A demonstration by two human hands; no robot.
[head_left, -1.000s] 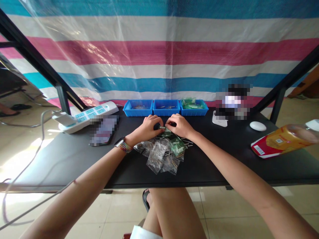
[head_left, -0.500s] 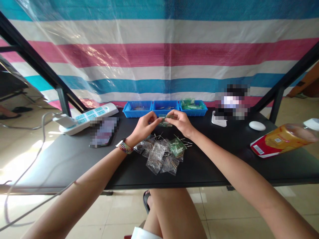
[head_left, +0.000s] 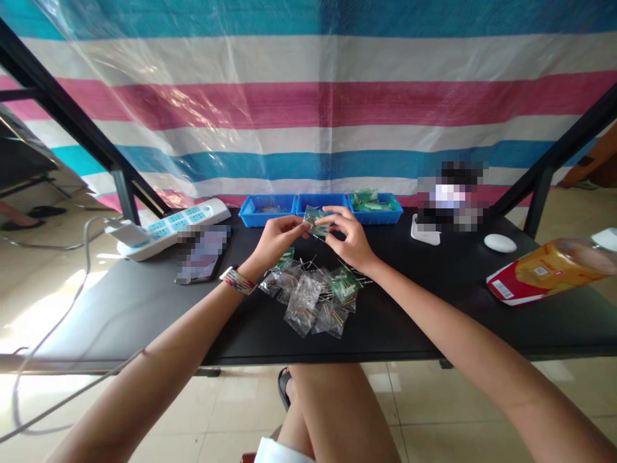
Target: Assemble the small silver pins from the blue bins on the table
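My left hand (head_left: 279, 243) pinches the left edge of a small green-tinted plastic bag (head_left: 313, 216), held above the table. At the bag's right side is my right hand (head_left: 351, 243), its thumb and fingers curved round the edge. A thin light piece shows by the right thumb; I cannot make out whether it is inside the bag. Below both hands lies a pile of small clear bags (head_left: 303, 305) with metal pins in them. A green bag (head_left: 344, 284) rests on the pile, and loose pins (head_left: 365, 280) stick out beside it.
Behind my hands stands a blue three-part tray (head_left: 267, 220), with green bags (head_left: 371, 204) in its right compartment. To the left are a power strip (head_left: 186, 222) and a phone (head_left: 205, 254). A white oval object (head_left: 500, 243) and a tilted drink bottle (head_left: 544, 270) are on the right.
The green-tinted bag has been raised slightly and tilted, and shows more of its face. My right fingers have spread a little. Another green bag now shows beside my left wrist.
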